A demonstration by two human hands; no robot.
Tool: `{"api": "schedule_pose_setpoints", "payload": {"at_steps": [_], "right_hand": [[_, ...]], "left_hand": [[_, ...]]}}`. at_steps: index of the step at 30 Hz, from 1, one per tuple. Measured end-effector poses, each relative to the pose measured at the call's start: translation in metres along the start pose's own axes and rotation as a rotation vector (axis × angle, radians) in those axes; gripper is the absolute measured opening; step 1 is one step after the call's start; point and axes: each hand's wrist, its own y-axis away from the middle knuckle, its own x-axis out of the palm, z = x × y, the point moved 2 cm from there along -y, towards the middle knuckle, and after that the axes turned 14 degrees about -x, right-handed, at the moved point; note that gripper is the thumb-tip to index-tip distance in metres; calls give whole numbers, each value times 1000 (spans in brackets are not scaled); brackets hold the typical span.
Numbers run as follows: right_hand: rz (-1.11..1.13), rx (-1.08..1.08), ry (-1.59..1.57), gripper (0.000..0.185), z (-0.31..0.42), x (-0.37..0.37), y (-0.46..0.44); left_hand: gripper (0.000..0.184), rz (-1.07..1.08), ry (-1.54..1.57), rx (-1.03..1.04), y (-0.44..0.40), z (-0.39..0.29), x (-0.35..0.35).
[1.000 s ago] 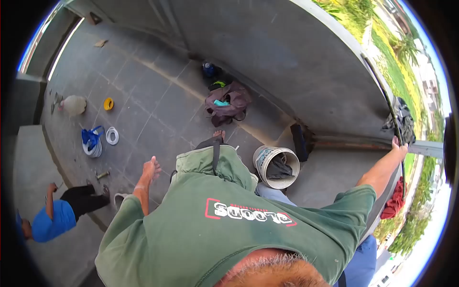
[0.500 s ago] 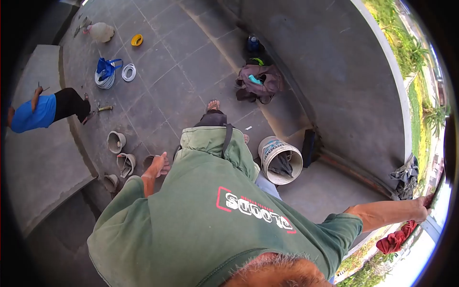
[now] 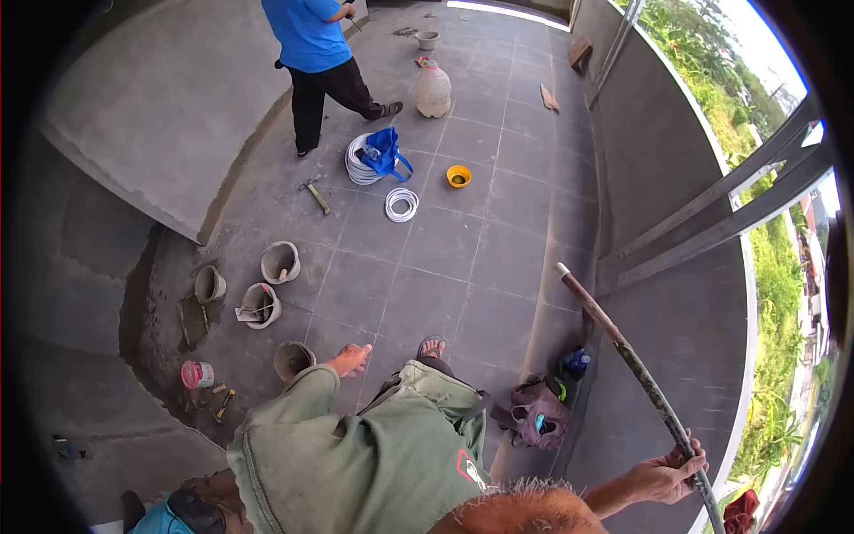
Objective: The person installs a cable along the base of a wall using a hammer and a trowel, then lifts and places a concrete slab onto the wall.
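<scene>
My right hand (image 3: 669, 474), at the lower right, is wrapped round a long, thin, dark, blotchy pole (image 3: 652, 385). The pole slants from a pale upper end down to the bottom edge, in front of the low grey wall. My left hand (image 3: 351, 359) is empty over the tiled floor, its fingers loosely bent and partly apart. It is beside the rim of a dark bucket (image 3: 294, 360). Below my body's right side lies a purple-brown bag (image 3: 539, 414) with a blue bottle (image 3: 576, 361) by it.
A co-worker in a blue shirt (image 3: 307, 34) stands at the top left. Buckets (image 3: 281, 262), a hammer (image 3: 318, 198), coiled white cable (image 3: 401, 205), a yellow bowl (image 3: 458, 176) and a large plastic jug (image 3: 433, 92) are on the floor. Someone's turquoise clothing (image 3: 169, 516) shows at the lower left.
The view has swung toward the right, bringing the pole's upper end into sight. The white bucket with dark cloth has left the view. My right hand is lower in the frame, on the pole.
</scene>
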Motion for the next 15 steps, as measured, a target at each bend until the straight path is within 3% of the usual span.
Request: {"api": "schedule_pose_setpoints", "payload": {"at_steps": [4,8,11,12,15], "right_hand": [[9,320,-198,22,-51,120,87],[-5,669,-424,18,-138,177,129],[-23,931,-621,21,-224,203,140],[-18,938,-643,21,-258,211,144],[-35,1231,-659,18,-356,236,154]], "left_hand": [[62,-102,241,20,-6,-31,-69],[64,-132,461,44,-9,-48,-94],[63,-147,552,-12,-10,-46,-81],[61,-150,589,-55,-12,-43,-73],[61,-147,662,-143,-37,-29,-38]]}}
